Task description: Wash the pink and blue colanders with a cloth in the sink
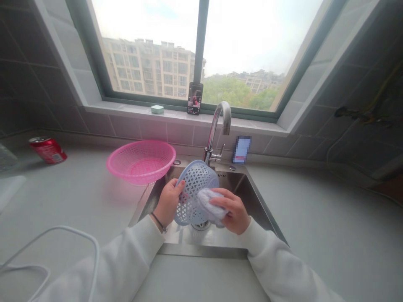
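Observation:
Over the steel sink (252, 197) I hold a light blue perforated plastic basket (195, 184) tipped on its side. My left hand (166, 203) grips its left rim, fingers curled round the edge. A pale cloth (209, 203) is bunched under the closed fingers of my right hand (231, 212) and pressed against the basket's lower right side. The sink drain (201, 225) shows just below the basket. A chrome faucet (217, 130) arches behind it.
A pink mesh basket (141, 161) sits on the counter left of the sink. A red can (48, 149) lies on its side at far left. A phone (195, 98) and a small green box (157, 109) stand on the windowsill. A white cable (63, 235) loops at lower left.

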The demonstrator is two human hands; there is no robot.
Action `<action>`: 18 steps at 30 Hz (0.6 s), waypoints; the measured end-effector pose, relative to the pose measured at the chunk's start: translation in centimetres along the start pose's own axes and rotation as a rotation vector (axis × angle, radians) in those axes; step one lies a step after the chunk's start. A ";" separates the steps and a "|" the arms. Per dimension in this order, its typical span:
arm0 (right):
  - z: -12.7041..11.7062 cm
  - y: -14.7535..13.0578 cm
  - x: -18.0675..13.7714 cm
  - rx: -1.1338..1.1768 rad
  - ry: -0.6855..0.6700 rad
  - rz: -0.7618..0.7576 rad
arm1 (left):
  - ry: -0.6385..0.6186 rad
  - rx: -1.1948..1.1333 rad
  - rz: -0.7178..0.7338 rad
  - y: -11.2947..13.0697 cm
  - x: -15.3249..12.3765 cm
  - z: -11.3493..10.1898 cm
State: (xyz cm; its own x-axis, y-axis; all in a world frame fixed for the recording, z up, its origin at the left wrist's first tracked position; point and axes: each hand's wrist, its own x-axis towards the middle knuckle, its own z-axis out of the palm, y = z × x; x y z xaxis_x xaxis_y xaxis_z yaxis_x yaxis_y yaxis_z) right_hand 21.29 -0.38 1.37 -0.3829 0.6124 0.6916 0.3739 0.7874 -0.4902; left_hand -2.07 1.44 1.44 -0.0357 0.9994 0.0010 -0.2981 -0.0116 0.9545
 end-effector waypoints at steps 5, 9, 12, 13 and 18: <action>-1.1 1.7 0.5 -0.102 0.241 0.195 | -0.023 -0.117 -0.039 0.0 0.1 -0.2; -0.9 1.0 0.4 -0.008 0.116 0.129 | -0.021 -0.187 -0.044 -0.2 0.3 -0.4; -1.0 1.1 0.4 0.057 0.102 0.179 | -0.020 -0.211 -0.043 -0.2 0.2 -0.3; -1.1 1.4 0.4 0.047 0.145 0.230 | -0.020 -0.214 -0.043 -0.2 0.2 -0.2; -1.2 1.6 0.5 0.033 0.218 0.276 | -0.010 -0.205 -0.023 0.1 0.0 -0.1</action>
State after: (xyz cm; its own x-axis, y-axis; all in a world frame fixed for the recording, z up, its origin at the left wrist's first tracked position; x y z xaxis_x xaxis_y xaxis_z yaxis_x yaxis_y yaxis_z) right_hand 22.75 1.11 1.56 -0.0801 0.7758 0.6258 0.4094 0.5981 -0.6890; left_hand -2.21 1.44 1.53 -0.0180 0.9997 -0.0158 -0.4870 0.0051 0.8734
